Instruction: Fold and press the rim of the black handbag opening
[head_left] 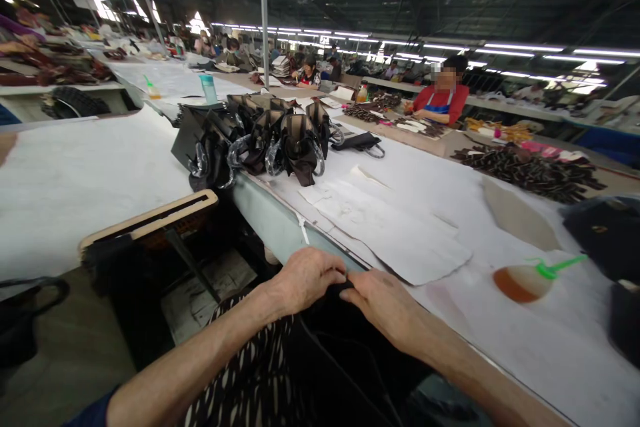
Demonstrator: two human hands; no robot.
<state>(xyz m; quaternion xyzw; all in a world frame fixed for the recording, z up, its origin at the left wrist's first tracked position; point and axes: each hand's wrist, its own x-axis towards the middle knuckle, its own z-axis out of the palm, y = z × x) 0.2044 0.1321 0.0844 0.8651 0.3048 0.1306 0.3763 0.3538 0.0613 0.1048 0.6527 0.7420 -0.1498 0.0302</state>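
Observation:
At the near edge of the table, my left hand and my right hand meet with their fingertips almost touching. Both pinch the upper edge of a soft black piece of material that hangs over my lap. Its full shape is lost in the dark, so I cannot tell whether it is a whole bag. Thumbs and bent fingers cover the gripped edge. A patterned black and white garment shows beneath my left forearm.
Several dark handbags with wrapped handles stand ahead on the paper-covered table. A squeeze bottle with amber liquid lies at right, near black pieces. At left is a padded wooden frame. Across the table sits a person in red.

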